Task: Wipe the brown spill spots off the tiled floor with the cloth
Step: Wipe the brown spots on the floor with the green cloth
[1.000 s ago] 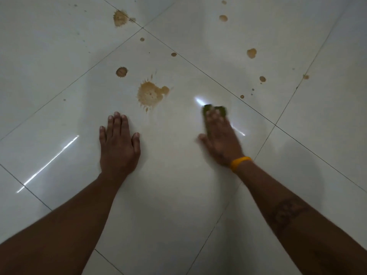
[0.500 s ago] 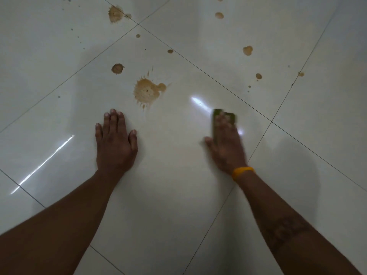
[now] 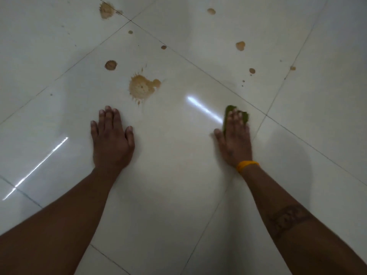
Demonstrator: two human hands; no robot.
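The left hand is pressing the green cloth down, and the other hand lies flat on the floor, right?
No. The head view shows the right hand pressing the green cloth down. The left hand is the one lying flat on the tiled floor.

Glossy smooth tiled floor (image 3: pixel 178 175); matt green cloth (image 3: pixel 228 111).

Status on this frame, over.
Left hand flat on floor. Right hand pressing cloth down. Big spill unwiped. Nothing in the way.

Orange wristband (image 3: pixel 247 165); central glare streak (image 3: pixel 204 111), longer glare streak (image 3: pixel 40 166) lower left.
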